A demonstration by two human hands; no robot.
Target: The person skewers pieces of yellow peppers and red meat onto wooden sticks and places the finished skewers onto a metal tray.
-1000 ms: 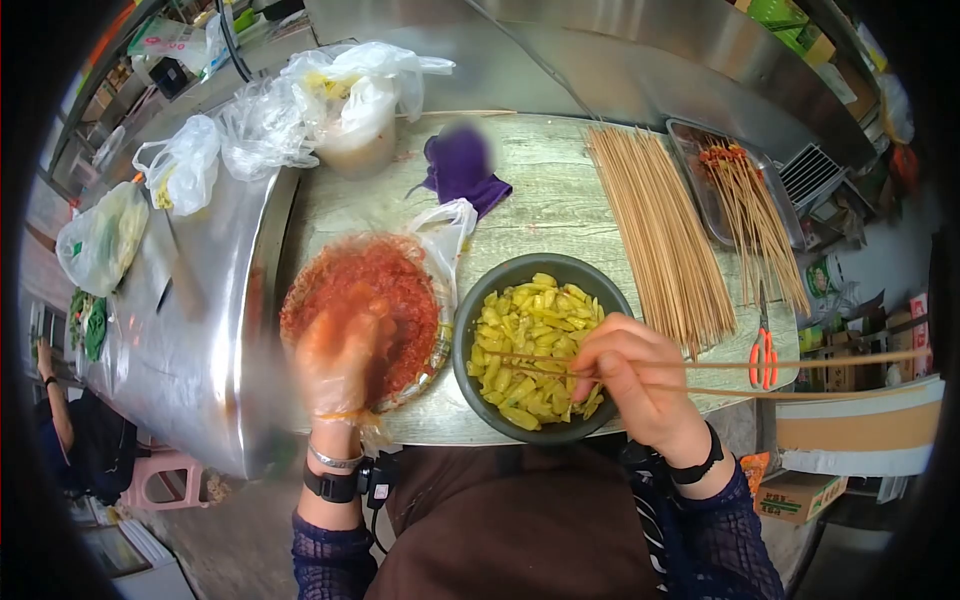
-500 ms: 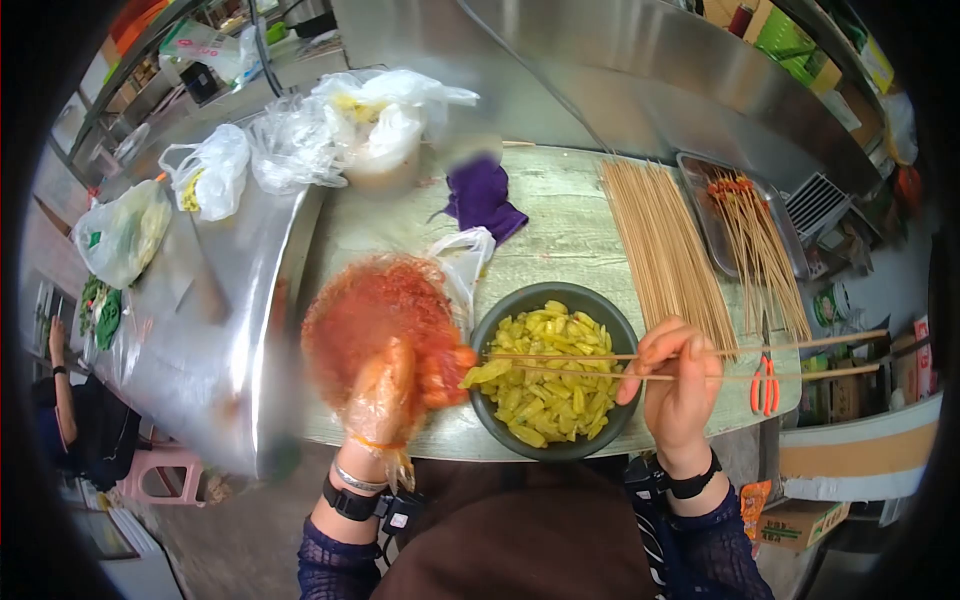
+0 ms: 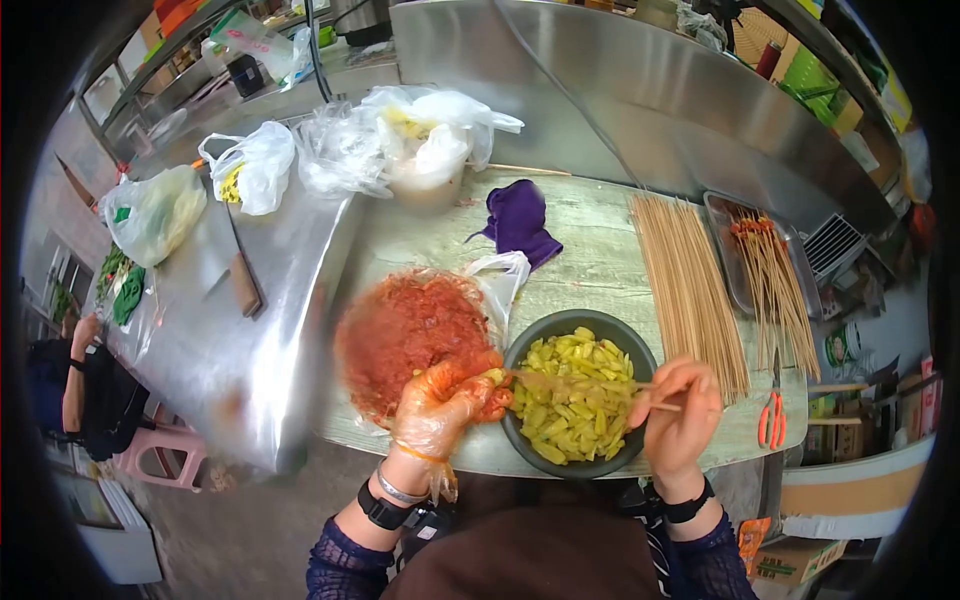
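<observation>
Grips: right hand (image 3: 678, 422), skewers (image 3: 662, 405) — left hand (image 3: 438, 408), meat (image 3: 496, 400)

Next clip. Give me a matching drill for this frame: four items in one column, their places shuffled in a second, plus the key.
1 purple cloth
2 scissors
3 dark bowl
4 loaded skewers

A in the metal tray
B between the left hand and right hand
C beyond the red mix
D right of the right hand, near the table edge

Pairs: 1-C, 2-D, 3-B, 4-A
</observation>
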